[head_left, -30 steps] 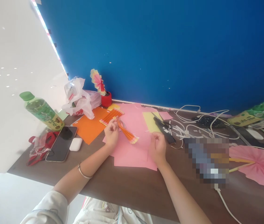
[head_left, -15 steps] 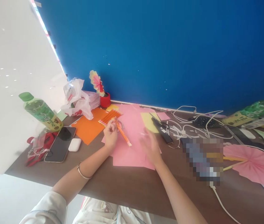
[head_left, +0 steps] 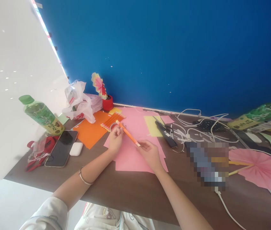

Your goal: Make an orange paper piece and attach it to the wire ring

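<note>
A narrow folded strip of orange paper point(head_left: 129, 134) with pale ends slants over pink paper sheets point(head_left: 128, 161). My left hand point(head_left: 115, 139) is closed on its upper part. At its lower end, my right hand point(head_left: 150, 154) pinches the tip between thumb and fingers. A grey loop point(head_left: 112, 125), partly hidden, shows beside my left fingers; I cannot make out what it belongs to. Just behind that hand lies a pleated orange paper piece point(head_left: 112, 121) with pale edges, overlapping a flat orange sheet point(head_left: 89, 134).
On the left are a green-capped bottle point(head_left: 42, 115), a phone point(head_left: 62, 148) and a white earbud case point(head_left: 76, 149). Behind stand a plastic bag point(head_left: 78, 102) and a red pot point(head_left: 108, 103) with a paper fan. White cables point(head_left: 188, 135) and a pink fan point(head_left: 262, 167) lie right.
My right hand has moved up and left from the pink paper and taken the strip's lower end. The strip has swung its lower end slightly up and right.
</note>
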Motion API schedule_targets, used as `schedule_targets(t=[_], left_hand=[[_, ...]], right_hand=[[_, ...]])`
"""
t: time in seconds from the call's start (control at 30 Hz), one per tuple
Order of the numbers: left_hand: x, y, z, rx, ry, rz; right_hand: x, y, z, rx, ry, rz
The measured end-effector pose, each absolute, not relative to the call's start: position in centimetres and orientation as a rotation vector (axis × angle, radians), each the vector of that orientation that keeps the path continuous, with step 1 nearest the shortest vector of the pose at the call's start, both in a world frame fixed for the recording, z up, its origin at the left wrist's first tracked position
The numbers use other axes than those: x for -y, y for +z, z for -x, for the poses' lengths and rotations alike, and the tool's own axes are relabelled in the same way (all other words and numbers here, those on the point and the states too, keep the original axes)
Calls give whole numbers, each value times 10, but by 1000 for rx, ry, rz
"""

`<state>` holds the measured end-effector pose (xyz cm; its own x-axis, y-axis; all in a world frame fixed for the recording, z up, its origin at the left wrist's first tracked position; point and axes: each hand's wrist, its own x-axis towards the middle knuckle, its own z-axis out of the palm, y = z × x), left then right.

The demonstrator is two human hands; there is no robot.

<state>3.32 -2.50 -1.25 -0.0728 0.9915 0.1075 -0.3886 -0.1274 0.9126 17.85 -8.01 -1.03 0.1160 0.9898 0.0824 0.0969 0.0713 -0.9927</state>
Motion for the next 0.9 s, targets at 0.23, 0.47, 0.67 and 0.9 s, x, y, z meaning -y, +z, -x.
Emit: schedule_targets(t=[0.23, 0.47, 0.67, 0.9], left_hand=[[42, -8, -44, -698, 1192, -1000], [43, -21, -50, -627, 1174, -858], [40, -19, -47, -718, 1198, -852], [38, -18, -47, -772, 1260, -1027]], right_hand=[[80, -7, -180, 1160, 835, 1300], [83, -13, -176, 1261, 675, 1328], [84, -12, -179, 1495, 492, 1262], [86, -7, -178, 1559, 335, 1235]])
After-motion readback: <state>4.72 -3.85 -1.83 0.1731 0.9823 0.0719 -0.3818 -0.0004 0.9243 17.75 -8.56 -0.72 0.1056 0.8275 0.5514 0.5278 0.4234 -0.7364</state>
